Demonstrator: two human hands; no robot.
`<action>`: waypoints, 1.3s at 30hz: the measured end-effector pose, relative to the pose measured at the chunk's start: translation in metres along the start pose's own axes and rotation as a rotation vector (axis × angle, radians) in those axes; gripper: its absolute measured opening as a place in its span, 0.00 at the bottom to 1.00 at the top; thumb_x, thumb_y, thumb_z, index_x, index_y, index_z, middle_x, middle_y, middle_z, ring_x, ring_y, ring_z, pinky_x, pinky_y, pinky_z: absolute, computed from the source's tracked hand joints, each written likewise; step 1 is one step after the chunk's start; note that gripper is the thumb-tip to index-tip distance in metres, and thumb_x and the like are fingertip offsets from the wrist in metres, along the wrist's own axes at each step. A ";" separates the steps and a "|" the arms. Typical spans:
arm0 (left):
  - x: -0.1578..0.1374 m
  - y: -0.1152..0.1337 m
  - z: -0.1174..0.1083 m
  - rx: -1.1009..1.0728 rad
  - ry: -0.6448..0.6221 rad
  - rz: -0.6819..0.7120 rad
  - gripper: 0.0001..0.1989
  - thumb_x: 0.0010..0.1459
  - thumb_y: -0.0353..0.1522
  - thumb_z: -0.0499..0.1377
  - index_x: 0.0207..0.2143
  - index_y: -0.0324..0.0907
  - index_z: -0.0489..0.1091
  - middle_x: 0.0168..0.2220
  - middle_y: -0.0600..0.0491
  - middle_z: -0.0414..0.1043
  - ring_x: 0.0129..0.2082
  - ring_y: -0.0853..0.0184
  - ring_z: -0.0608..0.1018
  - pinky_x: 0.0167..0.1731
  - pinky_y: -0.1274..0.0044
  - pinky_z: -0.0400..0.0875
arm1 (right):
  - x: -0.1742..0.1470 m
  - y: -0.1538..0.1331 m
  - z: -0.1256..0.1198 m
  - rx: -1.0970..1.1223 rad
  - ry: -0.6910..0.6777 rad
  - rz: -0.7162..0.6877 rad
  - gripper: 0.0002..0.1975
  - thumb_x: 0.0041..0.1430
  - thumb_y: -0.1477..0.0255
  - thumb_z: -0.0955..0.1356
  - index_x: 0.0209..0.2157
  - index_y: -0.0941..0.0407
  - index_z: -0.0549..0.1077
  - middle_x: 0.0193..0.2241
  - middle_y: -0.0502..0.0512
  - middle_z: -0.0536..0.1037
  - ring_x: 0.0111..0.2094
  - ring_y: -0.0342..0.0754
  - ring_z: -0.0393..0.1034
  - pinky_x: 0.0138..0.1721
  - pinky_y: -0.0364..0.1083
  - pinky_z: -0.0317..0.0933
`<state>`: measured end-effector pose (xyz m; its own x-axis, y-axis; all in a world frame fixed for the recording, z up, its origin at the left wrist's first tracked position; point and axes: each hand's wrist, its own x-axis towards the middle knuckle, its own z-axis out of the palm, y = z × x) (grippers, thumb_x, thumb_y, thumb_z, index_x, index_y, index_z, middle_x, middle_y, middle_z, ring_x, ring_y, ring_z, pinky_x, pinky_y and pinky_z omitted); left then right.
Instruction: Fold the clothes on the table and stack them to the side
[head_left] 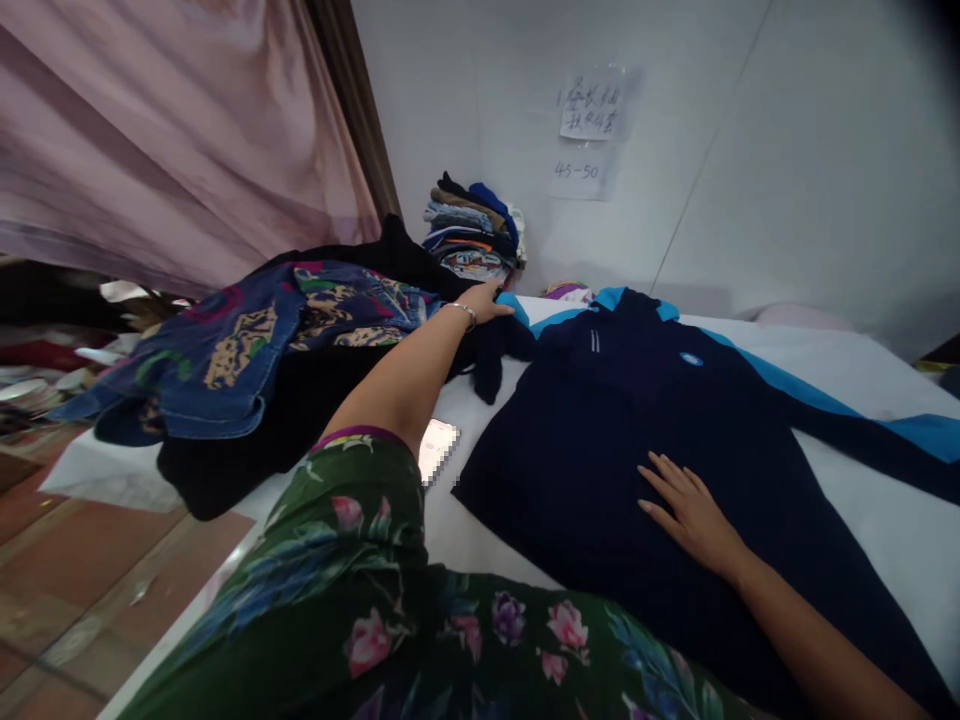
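Observation:
A navy long-sleeved top with light-blue shoulder panels and collar lies spread out, front up. My left hand, a bracelet at its wrist, reaches to the sleeve on the left and has its thumb and fingers closed on it. That sleeve bends there, and its dark end hangs back toward me. On the lower front of the top rests my right hand, palm down with fingers spread. The other sleeve stretches out to the right.
A denim jacket with patches lies over black clothing at left. Behind stands a folded clothes stack by the wall. A lit phone lies on the white table. Pink curtain hangs at left.

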<state>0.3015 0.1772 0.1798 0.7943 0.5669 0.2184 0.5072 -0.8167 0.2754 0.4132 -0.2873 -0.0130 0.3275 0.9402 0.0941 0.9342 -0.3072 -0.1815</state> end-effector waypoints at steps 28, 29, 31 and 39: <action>-0.189 0.011 0.090 -0.390 -0.407 -0.338 0.10 0.48 0.37 0.62 0.31 0.40 0.72 0.29 0.52 0.77 0.30 0.64 0.78 0.30 0.77 0.69 | 0.037 -0.088 -0.014 0.205 -0.202 -0.041 0.33 0.61 0.49 0.56 0.63 0.51 0.55 0.66 0.58 0.46 0.67 0.54 0.34 0.63 0.61 0.30; -0.191 0.009 0.089 -0.347 -0.421 -0.339 0.09 0.47 0.36 0.63 0.29 0.40 0.71 0.29 0.51 0.76 0.31 0.63 0.78 0.31 0.76 0.68 | 0.035 -0.089 -0.015 0.210 -0.215 -0.053 0.34 0.61 0.49 0.56 0.63 0.51 0.55 0.66 0.58 0.45 0.67 0.55 0.33 0.63 0.61 0.29; -0.192 0.005 0.088 -0.281 -0.428 -0.333 0.09 0.46 0.37 0.63 0.25 0.41 0.70 0.28 0.50 0.76 0.33 0.60 0.78 0.32 0.75 0.68 | 0.035 -0.090 -0.018 0.225 -0.244 -0.071 0.34 0.61 0.49 0.56 0.63 0.51 0.55 0.66 0.58 0.45 0.67 0.55 0.33 0.63 0.61 0.29; -0.123 0.005 0.079 -0.091 -0.187 -0.376 0.28 0.54 0.52 0.52 0.44 0.38 0.69 0.42 0.39 0.75 0.42 0.55 0.78 0.36 0.73 0.69 | 0.079 -0.070 -0.045 0.164 0.031 0.050 0.33 0.62 0.49 0.54 0.62 0.52 0.57 0.66 0.57 0.45 0.67 0.53 0.32 0.63 0.60 0.32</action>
<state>0.2331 0.0950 0.0808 0.6109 0.7872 -0.0843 0.7483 -0.5392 0.3864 0.3799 -0.1983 0.0515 0.3798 0.9184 0.1103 0.8817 -0.3233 -0.3437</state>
